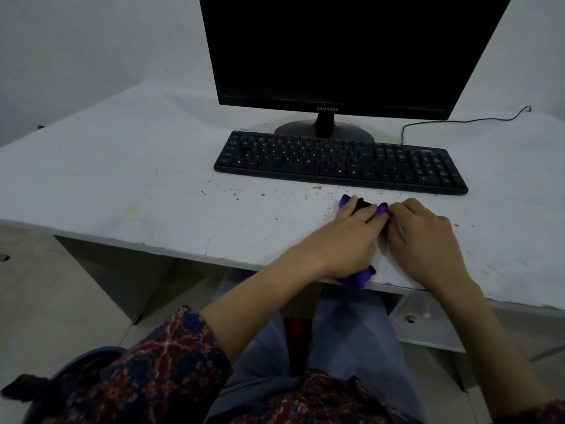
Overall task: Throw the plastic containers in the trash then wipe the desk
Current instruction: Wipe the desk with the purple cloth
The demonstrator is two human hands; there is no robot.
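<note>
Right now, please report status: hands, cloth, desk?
Left hand pressing purple cloth on white desk. Right hand pinching its edge. Black keyboard just beyond.

1. Black Samsung monitor [345, 50], screen dark, on oval stand, back-centre.
2. Black keyboard [339, 162] just in front of stand, overlapping its base.
3. Thin black cable [464, 121] trailing right behind keyboard.
4. Tiled floor [46, 295] below.

Cloth [356, 278] purple with black; desk [122, 166] white, dark-speckled; keyboard [339, 162], monitor [345, 47] black; sleeve [171, 356] red-navy patterned.
</note>
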